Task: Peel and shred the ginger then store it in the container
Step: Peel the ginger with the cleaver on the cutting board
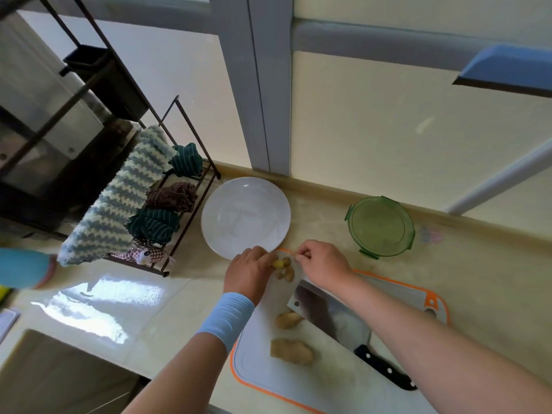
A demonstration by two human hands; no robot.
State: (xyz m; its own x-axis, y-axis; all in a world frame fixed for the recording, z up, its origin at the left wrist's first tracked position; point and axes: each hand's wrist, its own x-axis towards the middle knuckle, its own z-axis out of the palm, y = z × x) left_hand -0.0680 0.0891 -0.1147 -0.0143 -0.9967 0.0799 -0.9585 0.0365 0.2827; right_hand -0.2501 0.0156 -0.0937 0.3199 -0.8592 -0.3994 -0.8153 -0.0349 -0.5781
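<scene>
My left hand (pixel 249 271) grips a knobbly piece of ginger (pixel 283 268) over the far end of the white, orange-rimmed cutting board (pixel 298 372). My right hand (pixel 324 265) pinches at the top of that same piece, fingers closed on its skin. Two more ginger pieces (pixel 288 320) (pixel 291 352) lie on the board nearer to me. A cleaver (pixel 334 321) with a black handle rests flat on the board, under my right forearm. The green round container (pixel 380 227) stands with its lid on, to the right by the wall.
A white plate (pixel 246 218) sits just beyond my left hand. A wire rack (pixel 167 204) with cloths and a knitted towel stands at the left. The sink edge (pixel 44 348) is at the lower left.
</scene>
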